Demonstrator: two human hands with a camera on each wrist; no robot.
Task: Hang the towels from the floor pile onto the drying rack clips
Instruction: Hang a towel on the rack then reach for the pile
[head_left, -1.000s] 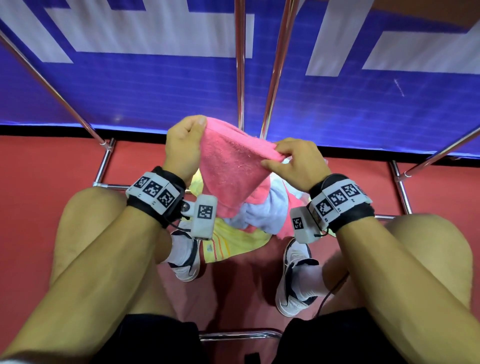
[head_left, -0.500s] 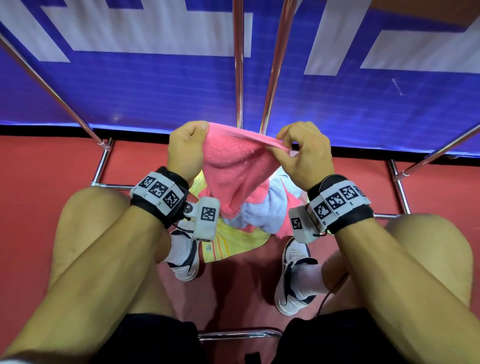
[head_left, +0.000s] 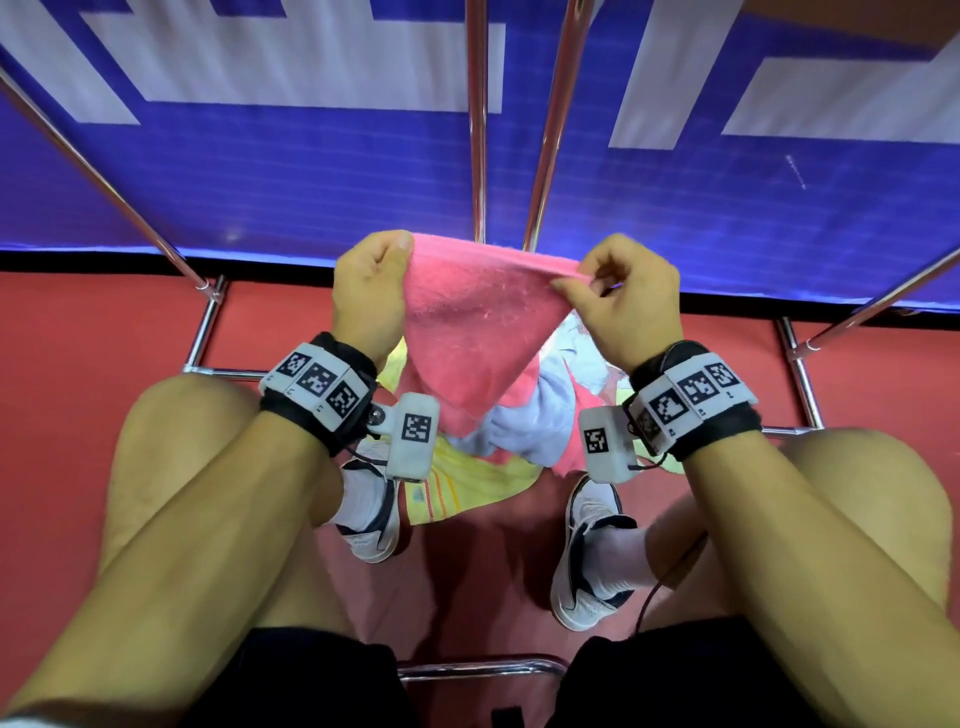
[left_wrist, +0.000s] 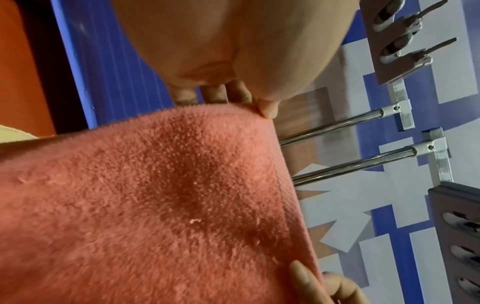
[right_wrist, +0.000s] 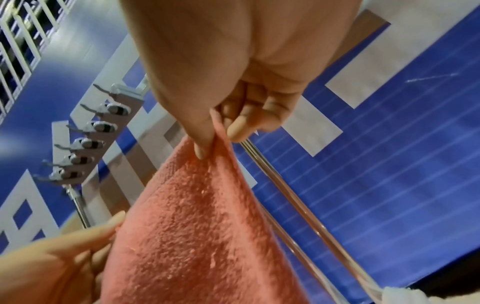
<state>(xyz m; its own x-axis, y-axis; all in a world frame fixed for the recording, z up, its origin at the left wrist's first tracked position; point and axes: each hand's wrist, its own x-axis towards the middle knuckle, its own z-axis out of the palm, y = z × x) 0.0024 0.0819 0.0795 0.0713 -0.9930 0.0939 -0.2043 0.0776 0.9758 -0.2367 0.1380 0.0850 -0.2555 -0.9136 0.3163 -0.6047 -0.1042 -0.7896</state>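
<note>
Left hand (head_left: 370, 291) and right hand (head_left: 626, 301) pinch the pink towel (head_left: 470, 332); now spread wider, edge stretched taut.

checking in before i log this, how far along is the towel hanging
Done: nothing visibly; the clips in view hold no towel. In hand: the left hand and right hand pinch the pink towel by its top edge, stretched between them. Left: clipping it up, then the pile on the floor, with light blue, yellow and pink pieces.
</note>
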